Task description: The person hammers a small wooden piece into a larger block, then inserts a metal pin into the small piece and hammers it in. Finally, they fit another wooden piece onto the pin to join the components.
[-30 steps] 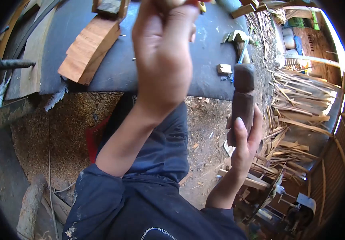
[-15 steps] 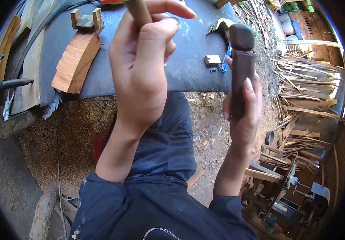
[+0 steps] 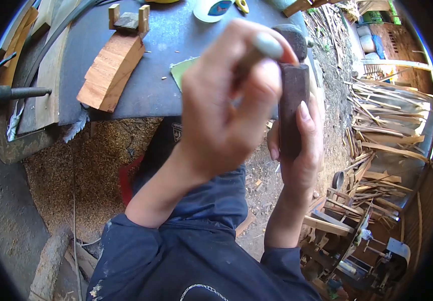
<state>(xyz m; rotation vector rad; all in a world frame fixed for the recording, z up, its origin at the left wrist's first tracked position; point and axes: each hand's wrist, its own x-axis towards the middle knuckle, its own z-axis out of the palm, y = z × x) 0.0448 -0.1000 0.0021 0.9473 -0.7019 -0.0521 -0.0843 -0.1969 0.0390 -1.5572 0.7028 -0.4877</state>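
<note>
My left hand [image 3: 231, 100], blurred by motion, is closed around a rod-like handle [image 3: 260, 50] whose rounded end points up toward the camera. The far part of that tool is hidden. My right hand [image 3: 304, 140] grips a dark, thick block-like piece [image 3: 294, 110] upright, with a rounded dark top [image 3: 292, 40]. The fingertips of my left hand are close to the upper part of this piece; whether they touch it is unclear. Left of both hands, a reddish wooden block [image 3: 111, 72] lies on the dark table [image 3: 161, 103].
A metal clamp screw [image 3: 25, 93] juts over the left table edge. A white container [image 3: 209, 10] and green sandpaper-like sheet [image 3: 180, 70] are on the table. Wood strips [image 3: 392, 120] and a machine [image 3: 372, 256] stand right. Sawdust [image 3: 76, 180] covers the floor.
My left hand has moved right and down, closer to the dark piece. My right hand has shifted slightly left. The view has shifted, uncovering the white container and green sheet.
</note>
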